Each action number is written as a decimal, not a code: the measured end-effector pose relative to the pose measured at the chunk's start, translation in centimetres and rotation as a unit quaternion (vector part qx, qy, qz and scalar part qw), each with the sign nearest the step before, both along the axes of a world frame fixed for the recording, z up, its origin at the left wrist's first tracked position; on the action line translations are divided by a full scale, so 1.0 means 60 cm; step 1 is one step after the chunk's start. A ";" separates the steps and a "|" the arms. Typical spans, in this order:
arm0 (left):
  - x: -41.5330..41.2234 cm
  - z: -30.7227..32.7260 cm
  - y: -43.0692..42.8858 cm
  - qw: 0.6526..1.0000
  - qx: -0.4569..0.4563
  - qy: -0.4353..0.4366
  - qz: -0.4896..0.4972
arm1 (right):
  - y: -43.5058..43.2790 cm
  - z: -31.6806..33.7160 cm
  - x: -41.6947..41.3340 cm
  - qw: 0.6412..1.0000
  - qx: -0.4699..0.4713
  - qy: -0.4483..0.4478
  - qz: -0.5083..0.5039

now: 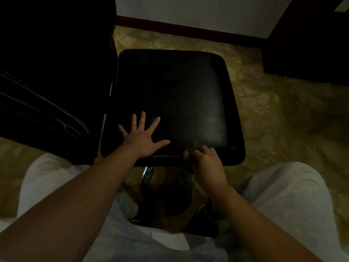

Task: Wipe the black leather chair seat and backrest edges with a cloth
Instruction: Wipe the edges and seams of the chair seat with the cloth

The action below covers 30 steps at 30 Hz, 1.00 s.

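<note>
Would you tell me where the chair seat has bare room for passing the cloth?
The seat is bare across its middle, far edge and right side, between the backrest on the left and the carpet. The near edge is crowded: the left hand lies spread flat, and the right hand grips the cloth beside it.

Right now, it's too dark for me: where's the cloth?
Head view: cloth bunched in the right hand, at the nearest edge of the chair seat, beside the left hand.
</note>
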<state>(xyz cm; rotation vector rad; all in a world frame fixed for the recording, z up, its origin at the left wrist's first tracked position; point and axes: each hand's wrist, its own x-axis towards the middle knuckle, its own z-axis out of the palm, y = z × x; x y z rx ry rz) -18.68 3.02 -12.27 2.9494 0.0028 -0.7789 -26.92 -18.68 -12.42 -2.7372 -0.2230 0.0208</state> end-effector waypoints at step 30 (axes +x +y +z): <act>0.001 0.001 -0.001 1.000 -0.016 -0.002 0.008 | 0.018 0.004 0.013 0.998 -0.030 0.013 0.046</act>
